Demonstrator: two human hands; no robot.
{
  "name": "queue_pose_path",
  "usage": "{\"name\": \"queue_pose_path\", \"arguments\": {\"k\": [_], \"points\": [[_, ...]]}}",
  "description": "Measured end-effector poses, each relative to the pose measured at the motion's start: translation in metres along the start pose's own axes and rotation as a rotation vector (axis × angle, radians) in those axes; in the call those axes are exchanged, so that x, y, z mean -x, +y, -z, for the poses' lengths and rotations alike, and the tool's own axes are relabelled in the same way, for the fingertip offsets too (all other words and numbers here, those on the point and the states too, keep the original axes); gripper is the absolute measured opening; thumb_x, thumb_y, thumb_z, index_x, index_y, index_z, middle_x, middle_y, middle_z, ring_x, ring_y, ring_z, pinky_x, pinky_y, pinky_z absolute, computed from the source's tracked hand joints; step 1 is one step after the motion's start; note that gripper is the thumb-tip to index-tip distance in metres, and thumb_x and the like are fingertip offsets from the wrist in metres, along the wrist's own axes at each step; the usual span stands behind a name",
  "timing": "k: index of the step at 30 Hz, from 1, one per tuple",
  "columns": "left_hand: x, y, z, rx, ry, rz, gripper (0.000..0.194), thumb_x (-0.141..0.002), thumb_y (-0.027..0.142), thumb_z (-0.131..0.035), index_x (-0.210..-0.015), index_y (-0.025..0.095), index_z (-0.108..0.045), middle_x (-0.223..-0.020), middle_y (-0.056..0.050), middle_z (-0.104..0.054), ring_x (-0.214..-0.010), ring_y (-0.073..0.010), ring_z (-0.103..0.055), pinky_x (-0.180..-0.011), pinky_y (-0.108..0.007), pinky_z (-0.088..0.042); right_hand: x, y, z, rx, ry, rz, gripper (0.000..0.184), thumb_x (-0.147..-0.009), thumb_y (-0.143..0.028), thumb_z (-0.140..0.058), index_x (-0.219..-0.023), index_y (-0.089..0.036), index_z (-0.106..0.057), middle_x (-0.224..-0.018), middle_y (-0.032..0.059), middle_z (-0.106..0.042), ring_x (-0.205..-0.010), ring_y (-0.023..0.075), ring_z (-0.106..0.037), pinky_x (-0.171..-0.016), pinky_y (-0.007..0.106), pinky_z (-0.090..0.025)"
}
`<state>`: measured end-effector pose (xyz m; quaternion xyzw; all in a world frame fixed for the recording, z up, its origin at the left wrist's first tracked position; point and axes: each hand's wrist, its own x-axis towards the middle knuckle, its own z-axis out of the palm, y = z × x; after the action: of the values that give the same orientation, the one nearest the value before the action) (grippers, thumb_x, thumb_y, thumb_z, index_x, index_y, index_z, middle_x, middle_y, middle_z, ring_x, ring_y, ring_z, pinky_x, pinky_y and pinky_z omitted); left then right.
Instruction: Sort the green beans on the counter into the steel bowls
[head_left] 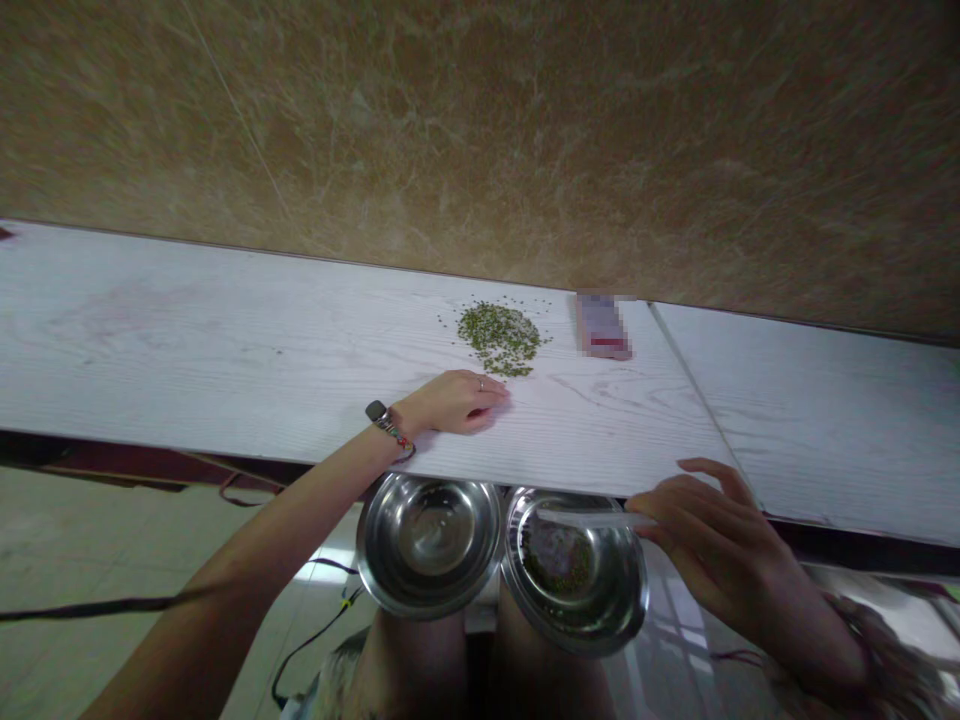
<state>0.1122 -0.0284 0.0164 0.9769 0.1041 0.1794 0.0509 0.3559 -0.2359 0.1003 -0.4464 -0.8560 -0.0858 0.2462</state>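
A loose pile of small green beans (501, 338) lies spread on the white wood-grain table. Just in front of it, my left hand (459, 402) rests on the tabletop with fingers bent and drawn together; whatever the fingertips may hold is hidden. My right hand (720, 555) grips a thin, pale translucent plastic strip (589, 519), possibly a spoon, its kind too blurred to tell. The strip reaches left over the right steel bowl (626, 590), which has green beans at its bottom. Beside it, the left steel bowl (375, 565) shows only bare shiny metal.
Both bowls sit on my lap, against the front edge of the white table (225, 340). A pixelated flat object (601, 325) lies right of the pile. Behind the table rises a brown marbled wall (450, 130). A dark cable (307, 635) hangs at lower left.
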Motion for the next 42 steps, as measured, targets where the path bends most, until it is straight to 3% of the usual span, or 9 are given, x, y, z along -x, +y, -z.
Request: {"name": "queue_pose_path", "arguments": {"k": [4, 8, 13, 18, 22, 26, 33, 42], "points": [[0.000, -0.001, -0.001, -0.019, 0.036, 0.008, 0.023, -0.084, 0.020, -0.047, -0.101, 0.018, -0.064, -0.108, -0.006, -0.069, -0.097, -0.0164, -0.064, -0.084, -0.031, -0.052, -0.005, 0.003, 0.004, 0.019, 0.046, 0.006, 0.009, -0.090, -0.017, -0.048, -0.087, -0.021, -0.055, -0.071, -0.0031, -0.065, -0.065, 0.0106, -0.058, -0.087, 0.034, -0.039], [0.000, -0.006, 0.000, -0.084, 0.126, 0.132, 0.023, -0.086, 0.019, -0.045, -0.097, 0.018, -0.065, -0.100, -0.005, -0.071, -0.089, -0.0150, -0.065, -0.080, -0.030, -0.051, -0.019, 0.028, -0.003, 0.096, 0.118, 0.021, 0.007, -0.087, -0.018, -0.052, -0.088, -0.021, -0.057, -0.071, -0.0020, -0.067, -0.066, 0.0128, -0.058, -0.079, 0.033, -0.042], [0.001, -0.017, 0.002, -0.169, 0.256, 0.417, 0.024, -0.085, 0.016, -0.042, -0.092, 0.016, -0.065, -0.095, -0.007, -0.071, -0.090, -0.0190, -0.065, -0.082, -0.035, -0.050, -0.049, 0.070, -0.035, 0.175, 0.276, -0.033, 0.010, -0.087, -0.023, -0.052, -0.087, -0.020, -0.061, -0.077, 0.0013, -0.070, -0.073, 0.0165, -0.062, -0.072, 0.032, -0.043], [0.004, -0.023, 0.001, -0.178, 0.278, 0.604, 0.027, -0.080, 0.011, -0.046, -0.100, 0.015, -0.063, -0.103, -0.009, -0.068, -0.093, -0.0204, -0.063, -0.084, -0.036, -0.050, -0.076, 0.101, -0.079, 0.213, 0.407, -0.084, 0.014, -0.088, -0.023, -0.049, -0.085, -0.021, -0.063, -0.076, 0.0018, -0.069, -0.074, 0.0181, -0.061, -0.072, 0.033, -0.040], [0.005, -0.025, -0.001, -0.149, 0.266, 0.584, 0.026, -0.079, 0.010, -0.046, -0.100, 0.015, -0.062, -0.105, -0.009, -0.067, -0.097, -0.0209, -0.062, -0.088, -0.037, -0.050, -0.081, 0.110, -0.106, 0.230, 0.509, -0.061, 0.013, -0.086, -0.017, -0.050, -0.085, -0.021, -0.062, -0.074, 0.0023, -0.068, -0.074, 0.0184, -0.059, -0.071, 0.033, -0.038], [0.006, -0.026, -0.002, -0.133, 0.260, 0.576, 0.025, -0.080, 0.010, -0.046, -0.100, 0.014, -0.061, -0.106, -0.010, -0.066, -0.098, -0.0212, -0.062, -0.088, -0.038, -0.050, -0.076, 0.111, -0.119, 0.244, 0.564, -0.017, 0.014, -0.084, -0.013, -0.051, -0.088, -0.021, -0.061, -0.072, 0.0010, -0.067, -0.073, 0.0178, -0.057, -0.072, 0.032, -0.038], [0.008, -0.029, -0.003, -0.084, 0.278, 0.561, 0.025, -0.079, 0.008, -0.047, -0.098, 0.015, -0.062, -0.104, -0.009, -0.066, -0.097, -0.0194, -0.062, -0.089, -0.036, -0.050, -0.069, 0.108, -0.120, 0.220, 0.573, -0.033, 0.020, -0.081, -0.008, -0.051, -0.090, -0.022, -0.061, -0.074, 0.0011, -0.067, -0.076, 0.0176, -0.058, -0.074, 0.032, -0.038], [0.006, -0.028, -0.002, -0.057, 0.269, 0.566, 0.025, -0.078, 0.005, -0.047, -0.095, 0.016, -0.062, -0.100, -0.008, -0.067, -0.095, -0.0187, -0.062, -0.089, -0.036, -0.051, -0.067, 0.097, -0.112, 0.131, 0.503, 0.009, 0.013, -0.080, -0.012, -0.055, -0.085, -0.023, -0.062, -0.072, -0.0008, -0.066, -0.071, 0.0155, -0.058, -0.077, 0.033, -0.038]]}}
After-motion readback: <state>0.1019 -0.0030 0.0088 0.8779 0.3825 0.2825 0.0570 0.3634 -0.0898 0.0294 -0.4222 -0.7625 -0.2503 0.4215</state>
